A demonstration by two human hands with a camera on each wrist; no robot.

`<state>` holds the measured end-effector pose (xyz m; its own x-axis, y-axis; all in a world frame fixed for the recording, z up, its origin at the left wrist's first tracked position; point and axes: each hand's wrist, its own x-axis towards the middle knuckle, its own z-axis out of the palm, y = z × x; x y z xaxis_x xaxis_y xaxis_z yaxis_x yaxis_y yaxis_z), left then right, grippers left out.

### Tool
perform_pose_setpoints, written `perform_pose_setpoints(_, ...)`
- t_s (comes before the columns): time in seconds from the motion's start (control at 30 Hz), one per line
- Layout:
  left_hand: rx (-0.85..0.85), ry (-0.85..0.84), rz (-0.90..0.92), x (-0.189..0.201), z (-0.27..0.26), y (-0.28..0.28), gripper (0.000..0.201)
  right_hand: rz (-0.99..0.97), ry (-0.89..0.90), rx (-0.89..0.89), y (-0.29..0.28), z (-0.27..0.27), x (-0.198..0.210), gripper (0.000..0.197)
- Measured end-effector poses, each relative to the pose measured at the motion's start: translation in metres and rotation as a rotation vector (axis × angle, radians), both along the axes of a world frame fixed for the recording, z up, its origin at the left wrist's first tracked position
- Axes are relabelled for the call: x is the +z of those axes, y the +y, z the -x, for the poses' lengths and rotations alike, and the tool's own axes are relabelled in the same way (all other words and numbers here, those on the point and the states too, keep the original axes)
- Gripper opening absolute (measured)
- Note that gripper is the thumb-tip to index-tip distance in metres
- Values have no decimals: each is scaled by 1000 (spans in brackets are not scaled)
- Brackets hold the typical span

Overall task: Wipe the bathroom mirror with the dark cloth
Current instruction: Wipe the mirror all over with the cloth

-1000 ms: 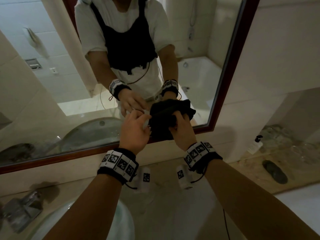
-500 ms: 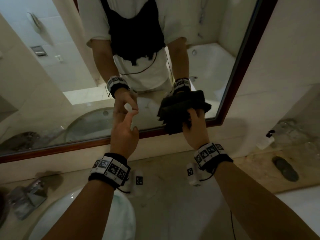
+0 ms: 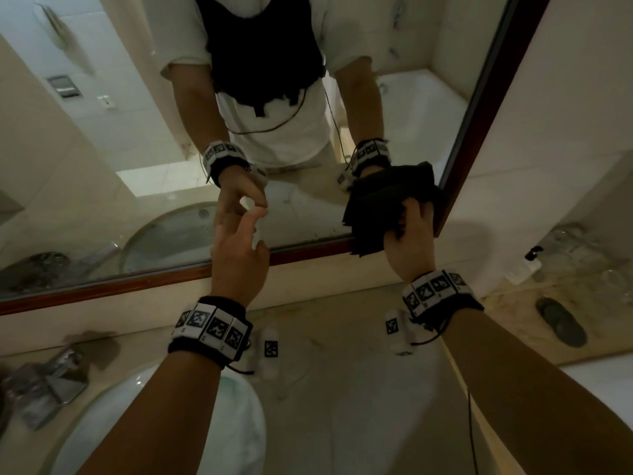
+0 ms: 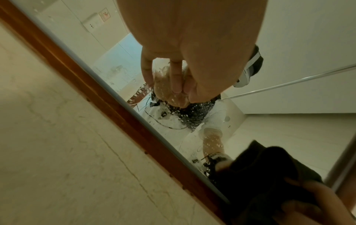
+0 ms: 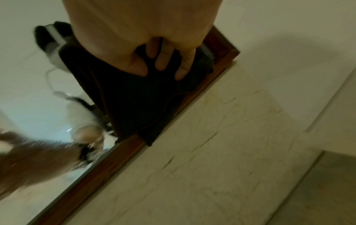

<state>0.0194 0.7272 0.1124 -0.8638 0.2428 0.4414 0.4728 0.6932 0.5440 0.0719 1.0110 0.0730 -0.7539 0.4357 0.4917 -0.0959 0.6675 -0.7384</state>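
Head view: one right hand grips one dark cloth (left hand relaxed).

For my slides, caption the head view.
Right hand grips dark cloth at mirror corner; left hand reaches toward glass.

My right hand carries the dark cloth right, into the mirror's lower corner; my left hand lets go, fingers extended.

Black folded fabric cloth; reddish-brown wooden mirror frame; black-and-white checker-patterned wristbands; beige veined marble counter; white ceramic basin.
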Motion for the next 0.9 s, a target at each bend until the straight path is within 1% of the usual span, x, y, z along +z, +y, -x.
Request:
perform_pose_setpoints(0.07, -7, 34, 16, 3, -2, -3, 58, -19, 5, 79, -23, 1, 1, 48)
perform_pose_setpoints(0.1, 15, 63, 17, 5, -4, -5, 57, -34, 1, 128, -38, 3, 1, 49)
perform_pose_setpoints(0.2, 183, 212, 11, 20, -8, -21, 51, -53, -56, 301, -91, 10, 4, 53)
perform_pose_setpoints(0.27, 277, 293, 16, 31, -7, -35, 53, -57, -84, 394, -119, 14, 6, 54)
perform_pose_setpoints(0.33, 280, 351, -6, 40, -1, -46, 60, -44, -96, 423, -129, 16, 6, 55)
perform_pose_setpoints(0.4, 269, 403, 13, 47, 4, -51, 67, -42, -94, 453, -125, 16, 6, 58)
perform_pose_setpoints(0.47, 278, 410, 42, 49, 6, -51, 71, -58, -87, 475, -114, 14, 6, 60)
perform_pose_setpoints(0.53, 278, 390, 38, 49, 5, -49, 73, -49, -110, 441, -99, 11, 8, 59)
perform_pose_setpoints(0.6, 292, 365, 27, 47, 4, -46, 75, -24, -133, 355, -76, 7, 9, 57)
perform_pose_setpoints(0.7, 318, 360, 22, 44, 5, -42, 73, -4, -102, 230, -33, 0, 11, 55)
perform_pose_setpoints(0.77, 331, 368, 25, 41, 8, -41, 74, -11, -87, 183, -14, -3, 12, 55)
perform_pose_setpoints(0.9, 345, 371, 24, 37, 13, -42, 76, 23, -89, 159, -15, -3, 10, 54)
